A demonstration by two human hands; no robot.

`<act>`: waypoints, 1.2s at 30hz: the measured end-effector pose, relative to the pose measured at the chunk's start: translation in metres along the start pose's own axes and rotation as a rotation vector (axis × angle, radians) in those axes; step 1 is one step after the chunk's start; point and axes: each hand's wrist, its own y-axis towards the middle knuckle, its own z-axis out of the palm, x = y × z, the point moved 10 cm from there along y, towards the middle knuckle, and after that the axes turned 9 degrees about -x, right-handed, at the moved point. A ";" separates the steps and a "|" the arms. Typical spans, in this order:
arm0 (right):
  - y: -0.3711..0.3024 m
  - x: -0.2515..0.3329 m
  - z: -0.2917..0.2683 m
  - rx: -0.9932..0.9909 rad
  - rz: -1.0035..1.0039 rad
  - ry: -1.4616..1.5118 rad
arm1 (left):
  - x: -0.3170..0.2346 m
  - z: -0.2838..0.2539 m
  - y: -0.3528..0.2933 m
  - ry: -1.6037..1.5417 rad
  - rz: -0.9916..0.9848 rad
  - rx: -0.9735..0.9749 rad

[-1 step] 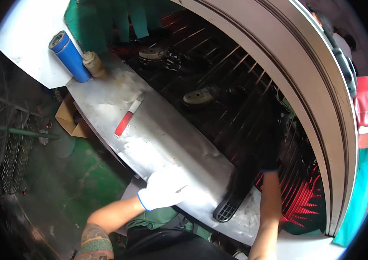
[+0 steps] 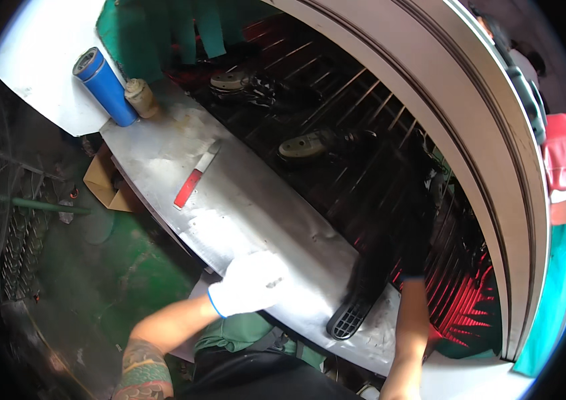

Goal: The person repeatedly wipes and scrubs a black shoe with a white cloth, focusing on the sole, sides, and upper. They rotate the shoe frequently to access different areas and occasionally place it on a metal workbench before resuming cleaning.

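Black shoe sole [image 2: 353, 315] slants from near to far across the right end of the table [image 2: 256, 207]. Past the table's far edge, the right hand [image 2: 417, 248] is closer than the left hand [image 2: 248, 283]; they're apart, grips too hard to tell.

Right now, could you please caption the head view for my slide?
White-gloved left hand at a metal ledge bearing a red-handled knife.

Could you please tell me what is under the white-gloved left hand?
A grey metal ledge and green cloth show around the white-gloved left hand; anything directly beneath is covered.
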 end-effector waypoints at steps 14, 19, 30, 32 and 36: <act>-0.402 0.137 -0.133 -0.344 0.329 -0.502 | 0.144 0.024 0.215 -0.148 -0.402 0.294; -0.350 0.158 -0.060 -0.202 0.158 -0.724 | 0.118 0.032 0.196 -0.591 -0.742 0.288; -0.174 0.048 0.039 0.288 -0.038 -1.510 | -0.019 0.024 -0.068 -2.057 -0.773 0.316; -0.175 0.041 0.069 0.347 0.038 -0.751 | -0.028 0.019 -0.093 -2.078 -0.791 0.297; -0.210 0.116 0.178 0.556 -0.456 -0.839 | -0.034 -0.010 -0.123 -1.843 -0.788 0.100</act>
